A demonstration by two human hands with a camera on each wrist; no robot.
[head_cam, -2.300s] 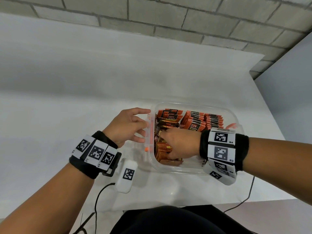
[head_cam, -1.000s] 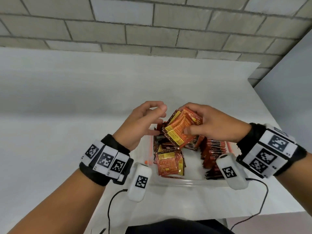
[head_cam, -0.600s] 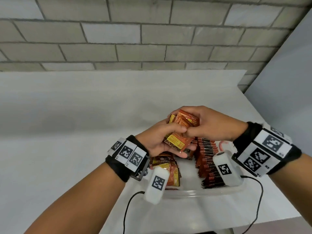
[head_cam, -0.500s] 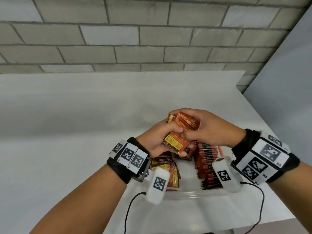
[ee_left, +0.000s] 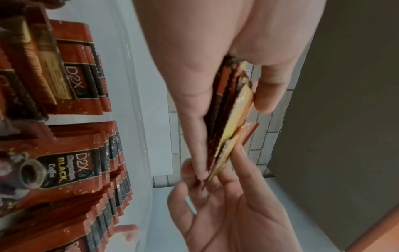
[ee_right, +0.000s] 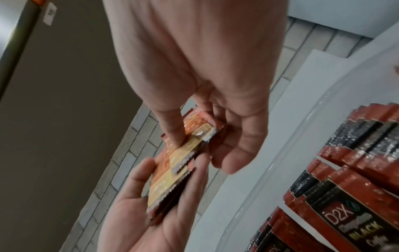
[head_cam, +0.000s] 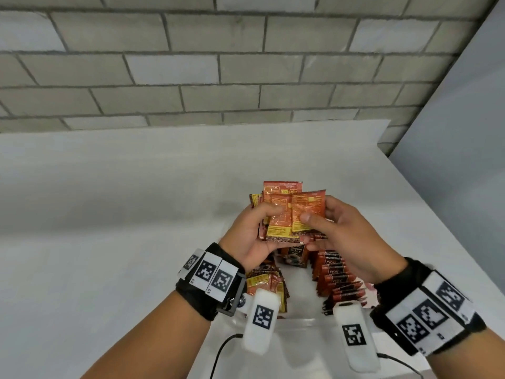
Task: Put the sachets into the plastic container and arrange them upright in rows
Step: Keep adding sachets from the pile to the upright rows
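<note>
Since half a second ago our hands have turned the bundle of sachets (head_cam: 289,214) upright, so its printed backs now face us, fanned above the plastic container (head_cam: 297,321). Our left hand (head_cam: 252,236) grips the bundle from the left, thumb on the front sachet and fingers curled behind the stack. Our right hand (head_cam: 347,242) pinches the frontmost sachet, thumb on its face and fingers behind. The left wrist view shows the stack edge-on, clamped between thumb and fingers, with the right hand's fingertips (ee_left: 200,172) meeting its end. The right wrist view shows the same pinch from the other side.

Below, in the container, rows of sachets (head_cam: 337,280) stand upright on the right side, and a looser group of sachets (head_cam: 266,283) sits on the left. Container rests on the white table (head_cam: 109,228), close to its near edge. A grey brick wall (head_cam: 218,64) stands behind.
</note>
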